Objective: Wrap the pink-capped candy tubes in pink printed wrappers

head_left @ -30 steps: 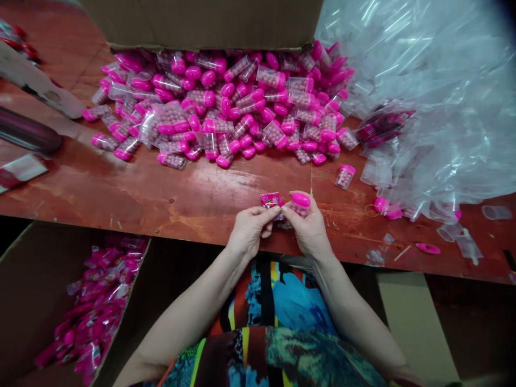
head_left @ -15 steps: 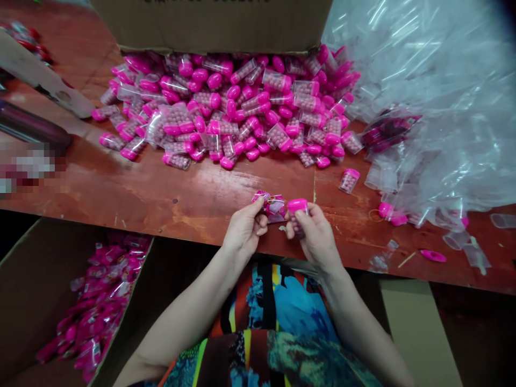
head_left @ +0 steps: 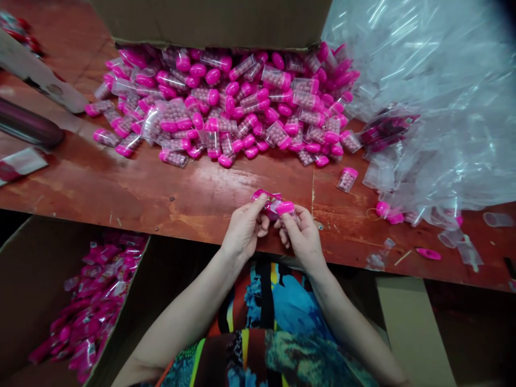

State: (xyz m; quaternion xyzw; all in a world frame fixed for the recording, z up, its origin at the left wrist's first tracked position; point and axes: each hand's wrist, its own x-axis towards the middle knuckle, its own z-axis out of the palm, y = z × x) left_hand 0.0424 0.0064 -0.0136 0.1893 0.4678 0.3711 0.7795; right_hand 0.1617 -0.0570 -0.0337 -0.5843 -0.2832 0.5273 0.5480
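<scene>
My left hand (head_left: 245,228) pinches a small clear bag with a pink printed header (head_left: 266,198) at the near edge of the reddish wooden table (head_left: 161,188). My right hand (head_left: 300,236) grips a small clear vial with a pink cap (head_left: 285,208), its cap touching the bag's mouth. Both hands are closed and meet just above the table edge. A big heap of the same pink-capped vials (head_left: 226,102) filled with small beads lies farther back on the table.
A cardboard box (head_left: 209,21) stands behind the heap. Crumpled clear plastic bags (head_left: 435,102) fill the right side. One stray vial (head_left: 346,179) and loose caps lie to the right. A carton of packed pink bags (head_left: 88,301) sits on the floor at the lower left.
The right hand has brought the vial leftward against the bag held in the left hand; the bag has turned from flat and upright to opened toward the vial.
</scene>
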